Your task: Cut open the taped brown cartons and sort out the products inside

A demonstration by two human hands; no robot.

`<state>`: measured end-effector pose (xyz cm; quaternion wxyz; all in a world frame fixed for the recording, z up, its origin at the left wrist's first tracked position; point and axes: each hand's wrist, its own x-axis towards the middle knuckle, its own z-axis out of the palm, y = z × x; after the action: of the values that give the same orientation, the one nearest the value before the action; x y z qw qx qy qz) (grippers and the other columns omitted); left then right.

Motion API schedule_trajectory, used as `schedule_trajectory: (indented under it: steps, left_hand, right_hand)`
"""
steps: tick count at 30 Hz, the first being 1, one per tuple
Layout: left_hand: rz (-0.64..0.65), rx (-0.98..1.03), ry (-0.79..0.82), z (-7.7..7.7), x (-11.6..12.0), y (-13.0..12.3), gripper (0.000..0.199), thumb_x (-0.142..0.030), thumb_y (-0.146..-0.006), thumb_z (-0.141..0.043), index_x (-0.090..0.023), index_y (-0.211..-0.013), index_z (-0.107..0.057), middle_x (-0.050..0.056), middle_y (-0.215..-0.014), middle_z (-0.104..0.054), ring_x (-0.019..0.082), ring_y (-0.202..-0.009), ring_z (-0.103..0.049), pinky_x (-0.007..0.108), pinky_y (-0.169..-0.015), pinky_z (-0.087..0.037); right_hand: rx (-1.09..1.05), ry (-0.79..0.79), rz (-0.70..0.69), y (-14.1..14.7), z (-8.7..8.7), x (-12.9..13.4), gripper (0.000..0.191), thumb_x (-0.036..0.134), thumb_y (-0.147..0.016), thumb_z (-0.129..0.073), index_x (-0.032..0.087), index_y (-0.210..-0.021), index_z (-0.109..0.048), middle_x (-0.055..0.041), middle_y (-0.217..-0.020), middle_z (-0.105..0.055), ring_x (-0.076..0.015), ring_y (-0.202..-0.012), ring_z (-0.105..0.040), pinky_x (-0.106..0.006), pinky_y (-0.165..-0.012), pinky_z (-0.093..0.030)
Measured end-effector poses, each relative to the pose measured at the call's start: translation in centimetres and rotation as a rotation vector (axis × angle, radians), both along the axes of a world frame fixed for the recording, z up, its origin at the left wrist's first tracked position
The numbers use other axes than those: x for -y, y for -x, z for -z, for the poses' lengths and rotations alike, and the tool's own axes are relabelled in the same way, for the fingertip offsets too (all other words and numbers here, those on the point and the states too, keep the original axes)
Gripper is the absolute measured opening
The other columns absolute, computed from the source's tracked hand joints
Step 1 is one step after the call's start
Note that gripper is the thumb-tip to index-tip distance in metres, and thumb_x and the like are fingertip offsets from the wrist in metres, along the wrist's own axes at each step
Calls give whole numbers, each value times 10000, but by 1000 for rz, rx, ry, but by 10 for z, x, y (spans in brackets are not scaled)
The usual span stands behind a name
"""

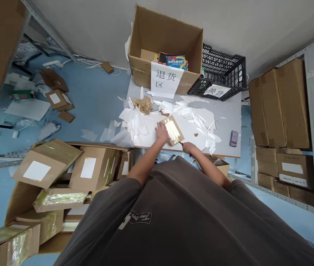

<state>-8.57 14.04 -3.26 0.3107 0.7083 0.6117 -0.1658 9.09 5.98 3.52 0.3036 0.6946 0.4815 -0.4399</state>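
Note:
A small cardboard box (177, 127) with a white label and shiny clear tape lies tilted on the white table. My left hand (161, 132) grips its left side, with some fingers hidden against the carton. In my right hand (190, 148) is a small red cutter (181, 143), mostly covered by the closed fingers. Its tip meets the box's near right corner. Torn white paper (198, 120) is strewn behind and to the right of the box, and a crumpled brown paper wad (145, 105) lies farther left.
At the table's back stand a large open carton (138, 72) holding colourful books (176, 61) and a black plastic crate (230, 70). A phone-like object (233, 139) lies at the right. Taped parcels (88, 168) fill a big carton at left; shelved boxes (292, 105) stand right.

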Motion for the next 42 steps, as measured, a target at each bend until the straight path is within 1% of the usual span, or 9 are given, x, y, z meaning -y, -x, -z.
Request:
schedule_trajectory:
  steps: [3,6,14,19,22,25,30,36,42]
  left_hand:
    - [14,-20,-3,-1,-2,-3,1360,-507,-755,-906,-90,-1794,-134,220,-1864,-56,439,-1727,13,558,-1361,-235]
    - [6,-35,-7,-1,-2,-6,1340,-528,-772,-904,-79,-1790,-158,237,-1858,-83,431,-1728,-18,541,-1361,-256]
    - [-113,-128,-51,-11,34,-6,1343,-668,-807,-863,4,-1758,-194,320,-1819,-164,463,-1713,-107,504,-1333,-335]
    - [-100,-116,-51,-22,66,-12,1192,-680,-865,-806,-16,-1720,-305,350,-1780,-255,506,-1704,-91,573,-1339,-278]
    - [122,11,-125,-25,67,-12,974,-435,-889,-836,-164,-1712,-390,235,-1818,-265,456,-1721,-57,598,-1354,-211]
    - [300,120,-115,-27,57,-15,778,-223,-929,-728,-260,-1664,-474,148,-1790,-365,370,-1710,-183,538,-1345,-247]
    - [229,34,-157,-29,52,-35,589,-167,-986,-596,-181,-1573,-543,210,-1541,-604,342,-1518,-484,499,-1253,-376]
    - [86,-7,-151,-24,65,-56,571,-150,-925,-725,-173,-1465,-541,208,-1834,-243,345,-1705,-242,512,-1253,-416]
    - [42,28,-145,-19,57,-59,723,-72,-786,-835,-113,-1449,-549,280,-1784,-322,370,-1684,-306,459,-1324,-365]
  right_hand:
    - [-42,-162,155,-31,-3,-4,419,527,-1116,-527,145,-1143,-696,-153,-810,-749,-275,-593,-755,-369,-611,-608]
    - [-54,-442,315,-43,12,-9,501,648,-1103,-524,170,-1230,-607,-123,-931,-757,-222,-614,-736,-335,-662,-599]
    - [-150,-509,570,-22,74,-29,583,548,-852,-913,220,-1152,-536,-50,-1038,-735,-163,-726,-693,-230,-556,-533]
    - [-213,-380,345,-36,75,-59,625,504,-824,-953,209,-1197,-548,-83,-1145,-743,-148,-686,-686,-242,-540,-507]
    - [-214,-378,230,-42,75,-69,610,497,-858,-930,200,-1233,-551,-80,-1114,-756,-160,-699,-705,-252,-595,-510]
    - [-260,-369,187,-45,74,-81,597,459,-879,-919,194,-1257,-540,-80,-1100,-760,-157,-682,-698,-255,-600,-506]
    - [-332,-395,79,-44,65,-105,576,375,-861,-946,194,-1232,-544,-104,-1169,-746,-134,-607,-655,-259,-560,-479]
    - [-589,-348,227,-80,53,-82,391,574,-1161,-429,215,-1298,-501,-49,-954,-765,-155,-530,-637,-259,-551,-489]
    - [-676,-222,-121,-119,56,-61,319,478,-1162,-424,243,-1212,-633,24,-838,-719,-156,-529,-632,-261,-701,-511]
